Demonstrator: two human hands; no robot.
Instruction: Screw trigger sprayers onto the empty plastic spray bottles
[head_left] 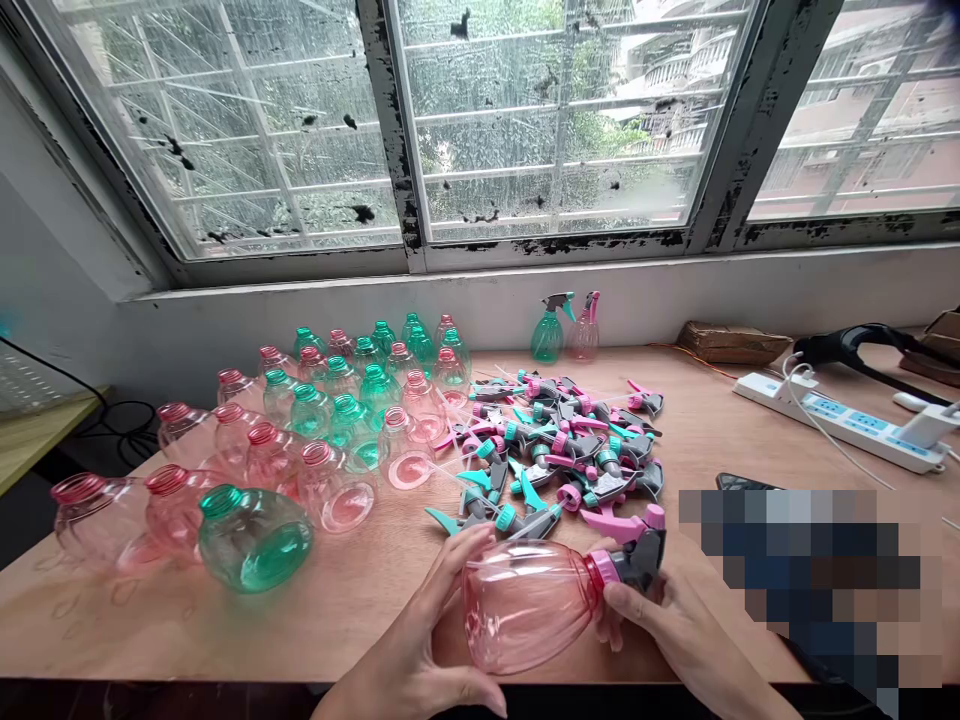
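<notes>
A clear pink spray bottle [525, 605] lies on its side in the air above the table's front edge, its neck to the right. My left hand [431, 630] curves around the bottle's base, fingers on top and thumb below. At the neck, my right hand [660, 625] pinches the pink collar of a trigger sprayer head [637, 560] with a grey body. The head sits on the bottle's mouth; how tightly it is screwed cannot be seen. Just beyond my hands lies a pile of loose sprayer heads [555, 440] in grey, pink and teal.
Open pink and green bottles stand in rows on the left, a green bottle [255, 540] nearest. Two bottles with heads, one green [547, 338], one pink [583, 335], stand by the wall. A power strip [840, 420], a wooden block [731, 343] and a blurred-out patch are right.
</notes>
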